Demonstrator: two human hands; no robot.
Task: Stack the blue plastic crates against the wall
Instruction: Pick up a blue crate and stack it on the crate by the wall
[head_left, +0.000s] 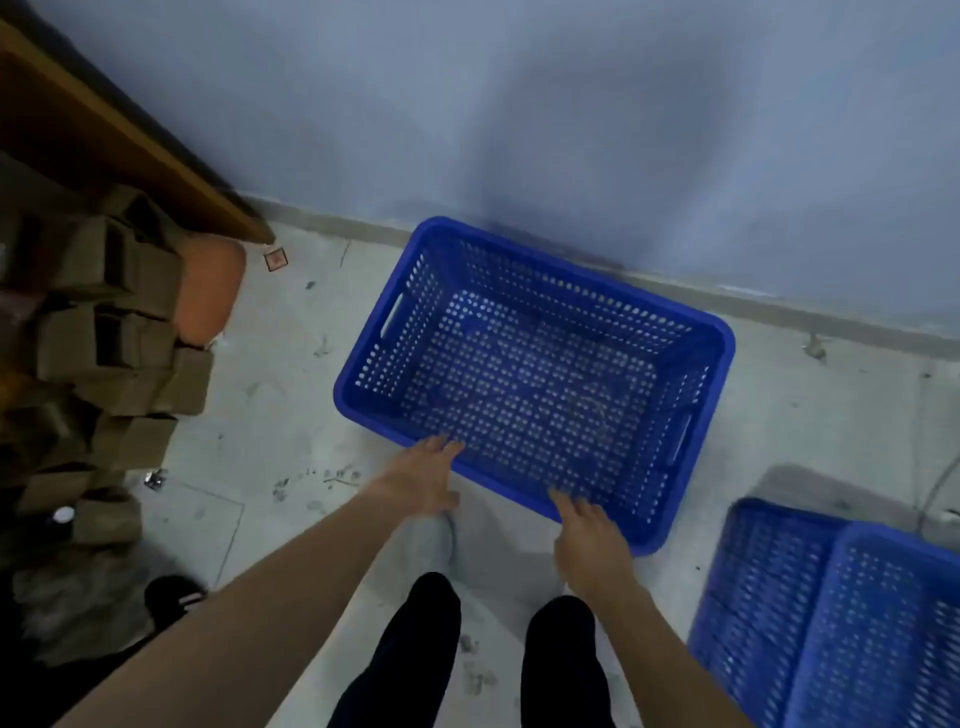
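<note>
Blue crate (535, 374) on floor — near rim under both hands' (423, 475) fingertips.

A scuffed, pale concrete floor (291, 415) is seen bearing an empty blue perforated plastic crate (535, 374) just beyond both hands, more blue perforated crates (831, 613) right of the right hand, and brown cardboard boxes (114, 338) stacked left of the left hand.

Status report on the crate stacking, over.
Left hand and right hand open, at near rim of blue crate. Crate empty, on floor by wall. More crates right. Path clear.
</note>
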